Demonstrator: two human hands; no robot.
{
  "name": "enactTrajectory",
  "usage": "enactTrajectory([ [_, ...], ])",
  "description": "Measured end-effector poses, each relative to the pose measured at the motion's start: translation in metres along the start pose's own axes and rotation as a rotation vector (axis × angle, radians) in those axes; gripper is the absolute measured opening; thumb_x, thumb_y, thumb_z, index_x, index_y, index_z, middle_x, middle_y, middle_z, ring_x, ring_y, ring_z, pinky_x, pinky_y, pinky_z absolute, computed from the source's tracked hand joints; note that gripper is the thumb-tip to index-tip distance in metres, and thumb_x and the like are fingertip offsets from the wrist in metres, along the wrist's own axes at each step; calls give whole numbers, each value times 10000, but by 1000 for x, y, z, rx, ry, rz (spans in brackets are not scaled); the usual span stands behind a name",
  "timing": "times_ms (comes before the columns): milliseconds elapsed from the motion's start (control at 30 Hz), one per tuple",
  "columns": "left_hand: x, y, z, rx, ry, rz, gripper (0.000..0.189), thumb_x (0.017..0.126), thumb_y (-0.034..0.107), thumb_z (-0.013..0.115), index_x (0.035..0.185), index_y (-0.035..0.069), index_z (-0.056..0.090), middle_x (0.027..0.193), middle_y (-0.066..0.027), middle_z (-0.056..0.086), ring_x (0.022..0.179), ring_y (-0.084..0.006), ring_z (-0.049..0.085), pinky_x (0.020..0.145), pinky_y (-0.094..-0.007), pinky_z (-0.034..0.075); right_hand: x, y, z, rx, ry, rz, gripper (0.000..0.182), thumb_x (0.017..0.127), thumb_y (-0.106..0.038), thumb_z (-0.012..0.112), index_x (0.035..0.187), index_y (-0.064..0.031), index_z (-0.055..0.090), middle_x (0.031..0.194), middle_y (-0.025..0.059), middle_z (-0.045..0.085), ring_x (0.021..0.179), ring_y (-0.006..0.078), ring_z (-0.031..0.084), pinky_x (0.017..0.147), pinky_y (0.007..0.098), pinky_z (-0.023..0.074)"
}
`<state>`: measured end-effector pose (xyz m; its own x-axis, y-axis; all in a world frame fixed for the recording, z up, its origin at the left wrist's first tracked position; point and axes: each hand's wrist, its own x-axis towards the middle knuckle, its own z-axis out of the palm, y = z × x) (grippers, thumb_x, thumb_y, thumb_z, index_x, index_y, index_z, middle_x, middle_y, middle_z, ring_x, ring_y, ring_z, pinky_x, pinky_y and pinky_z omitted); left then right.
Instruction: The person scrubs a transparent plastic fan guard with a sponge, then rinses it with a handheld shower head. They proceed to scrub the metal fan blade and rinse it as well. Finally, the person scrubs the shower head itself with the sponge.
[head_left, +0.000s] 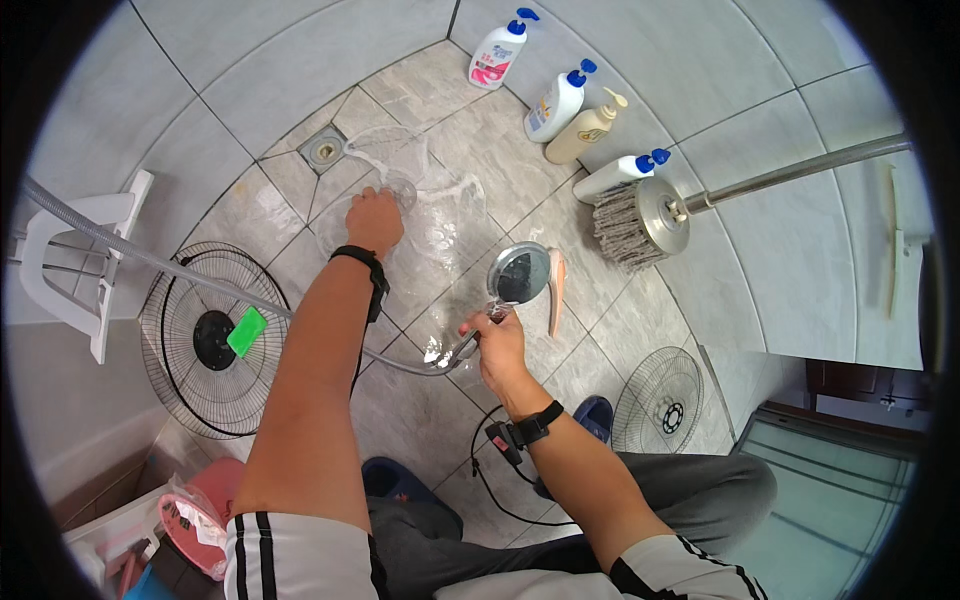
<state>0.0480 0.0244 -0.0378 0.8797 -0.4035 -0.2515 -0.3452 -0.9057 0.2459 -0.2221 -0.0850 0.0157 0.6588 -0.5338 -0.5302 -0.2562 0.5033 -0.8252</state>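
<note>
My left hand (375, 221) is curled over the clear plastic fan blade (442, 196), close to its round hub. The blade's see-through lobes are wet and lie low over the tiled floor. My right hand (501, 349) grips the handle of a shower head (519, 271), whose round face is tilted upward. From its handle a grey shower hose (409, 367) runs left, passing beneath my left forearm. Just right of the shower head lies a peach-coloured brush (556, 292); its bristles cannot be made out.
A wire fan grille (169, 360) carrying a green sponge (247, 331) stands at left. Another fan grille (660, 405) is at right. Pump bottles (559, 105) line the wall near a mop (637, 225). A floor drain (325, 151) lies ahead; a pink bin (225, 480) is lower left.
</note>
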Motion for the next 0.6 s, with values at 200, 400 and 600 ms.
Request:
enactTrajectory([
  [200,26,-13,-8,-45,19,14,335,927,166,588,1188,-9,701,1290,-250,645,1191,-432,647,994,-472,558,6,-10,9,52,80,-14,177,886,54,626,1024,-32,557,929,84,647,785,202,654,740,338,515],
  [400,35,-23,1,-76,4,91,298,924,176,584,1071,-18,756,1175,-268,710,1112,-416,700,980,-459,566,13,-8,8,-121,-54,-40,169,882,36,640,1017,-35,566,904,85,668,787,195,657,730,310,473],
  [600,75,-41,-3,135,54,358,359,985,276,584,1104,-14,759,1038,-269,733,1040,-376,726,899,-455,568,12,-12,32,-155,-155,-79,240,893,32,655,1122,-2,595,955,73,658,845,179,659,782,319,522],
])
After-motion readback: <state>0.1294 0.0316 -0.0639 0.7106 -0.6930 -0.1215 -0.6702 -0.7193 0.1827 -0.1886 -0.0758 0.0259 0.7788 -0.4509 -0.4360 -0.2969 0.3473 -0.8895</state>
